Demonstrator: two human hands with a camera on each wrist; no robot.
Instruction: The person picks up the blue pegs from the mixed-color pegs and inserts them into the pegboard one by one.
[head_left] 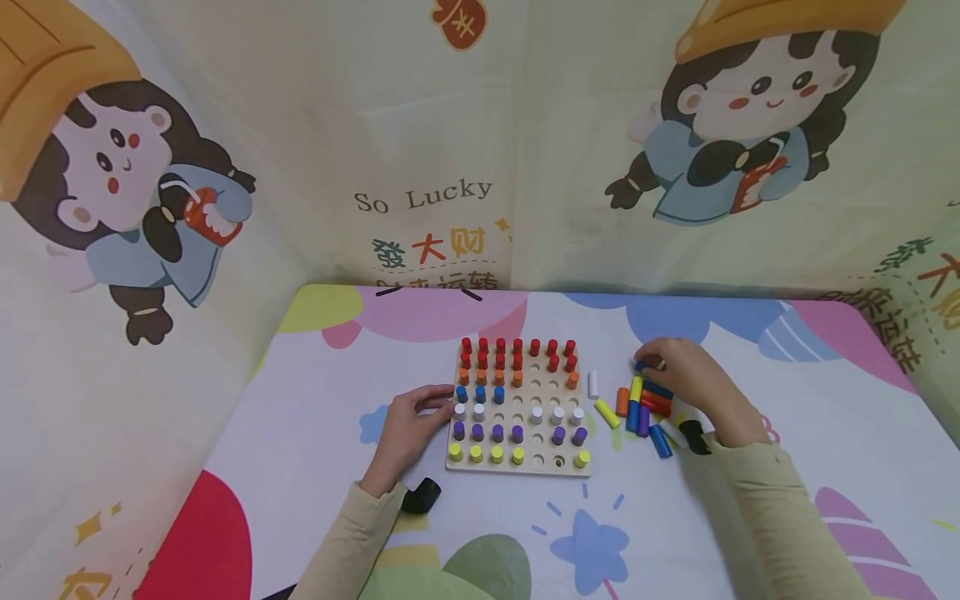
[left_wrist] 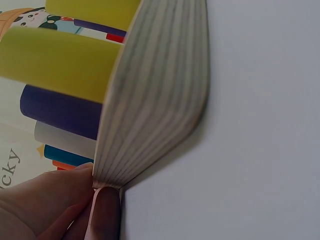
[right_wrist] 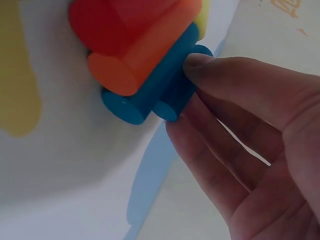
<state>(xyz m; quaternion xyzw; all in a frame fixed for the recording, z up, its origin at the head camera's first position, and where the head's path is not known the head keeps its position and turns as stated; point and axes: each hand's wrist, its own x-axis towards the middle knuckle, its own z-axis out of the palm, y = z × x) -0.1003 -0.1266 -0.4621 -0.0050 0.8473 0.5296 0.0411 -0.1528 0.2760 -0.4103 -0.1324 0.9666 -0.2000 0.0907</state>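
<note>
Clearance about the pegboard [head_left: 527, 392]: passage lies free at 12 and 6 o'clock; the left hand [head_left: 408, 427] blocks 9, loose pegs [head_left: 643, 422] and right hand [head_left: 692, 379] 3.

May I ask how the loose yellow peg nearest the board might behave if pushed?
Being round and lying on its side, the yellow peg would probably roll. It looks stiff, with straight sides. The orange peg close by might stop it.
</note>
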